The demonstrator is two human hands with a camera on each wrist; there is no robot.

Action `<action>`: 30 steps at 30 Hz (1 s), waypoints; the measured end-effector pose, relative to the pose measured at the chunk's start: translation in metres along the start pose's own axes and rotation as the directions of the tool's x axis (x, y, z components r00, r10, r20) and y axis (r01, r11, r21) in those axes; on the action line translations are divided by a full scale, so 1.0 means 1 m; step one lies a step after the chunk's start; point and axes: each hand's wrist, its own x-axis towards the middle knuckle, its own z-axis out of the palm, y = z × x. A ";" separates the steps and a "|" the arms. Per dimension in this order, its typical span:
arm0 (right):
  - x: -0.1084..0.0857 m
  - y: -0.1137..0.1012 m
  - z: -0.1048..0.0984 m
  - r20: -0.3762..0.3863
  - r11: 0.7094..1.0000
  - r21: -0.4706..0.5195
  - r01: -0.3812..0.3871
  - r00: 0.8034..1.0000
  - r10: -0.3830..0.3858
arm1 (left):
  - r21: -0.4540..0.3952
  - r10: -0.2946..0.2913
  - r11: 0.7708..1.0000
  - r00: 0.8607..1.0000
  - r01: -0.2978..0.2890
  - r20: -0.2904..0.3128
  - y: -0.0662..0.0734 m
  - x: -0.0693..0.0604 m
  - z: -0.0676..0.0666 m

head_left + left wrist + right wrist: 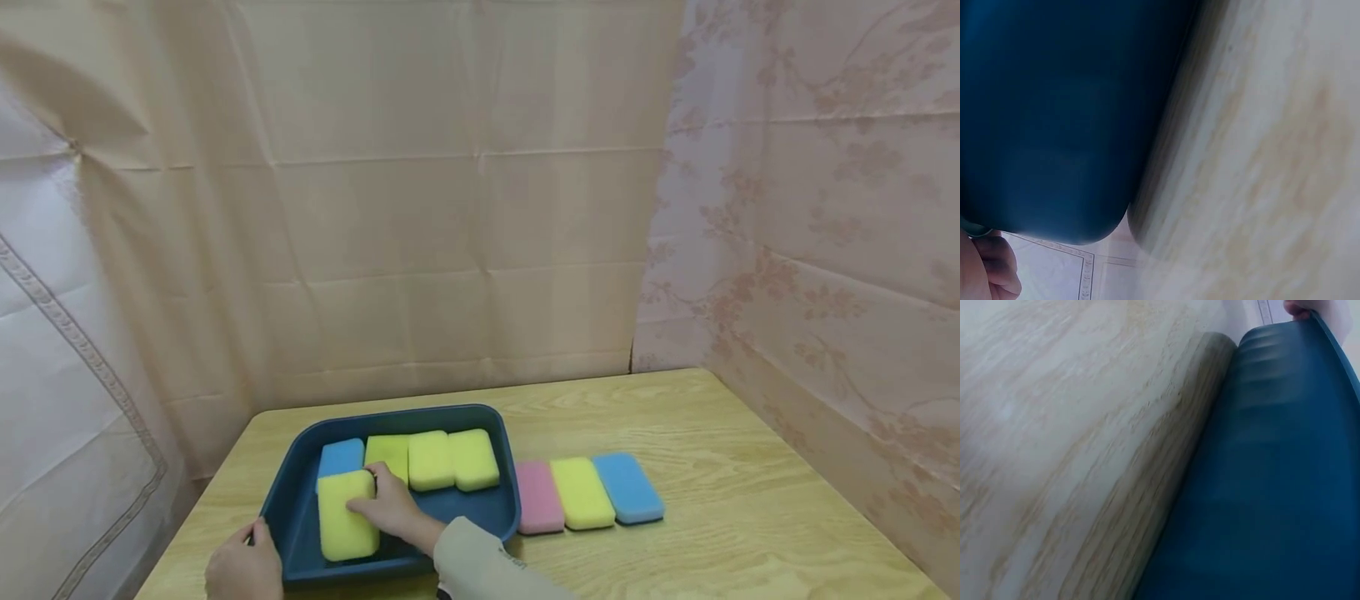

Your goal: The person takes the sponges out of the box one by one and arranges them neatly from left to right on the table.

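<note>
A dark blue tray (510, 467) stands on the wooden table, its outer wall (1054, 125) filling much of both wrist views. My left hand (243, 567) grips the rim at the tray's front left corner; its curled fingers (999, 265) show low in the left wrist view. Inside the tray, my right hand (396, 505) holds a yellow sponge (345, 529) by its right edge, thumb on top. Behind it lie a blue sponge (342, 457) and three yellow sponges (431, 461) in a row. The right hand is out of sight in its own wrist view.
Right of the tray, a pink sponge (540, 497), another yellow sponge (582, 493) and another blue sponge (628, 488) lie side by side on the table (720, 500). A beige curtain (450, 208) hangs behind, and patterned cloth (825, 208) covers the right side.
</note>
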 end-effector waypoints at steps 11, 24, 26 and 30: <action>-0.005 0.002 -0.006 -0.141 0.997 0.076 0.022 0.990 -0.011 | -0.013 0.028 1.000 1.000 -0.028 -0.002 -0.007 -0.003 -0.004; -0.010 -0.001 -0.031 -0.173 0.997 0.059 0.056 0.984 -0.045 | -0.060 0.103 0.993 0.994 -0.105 -0.021 -0.007 -0.008 -0.003; -0.011 -0.003 -0.038 -0.185 0.997 0.063 0.046 0.982 -0.034 | -0.051 0.100 0.994 0.995 -0.101 -0.012 -0.005 -0.009 -0.002; -0.015 -0.006 -0.058 -0.208 0.996 0.088 0.022 0.978 -0.003 | -0.052 0.115 0.992 0.993 -0.116 -0.010 0.003 -0.011 0.003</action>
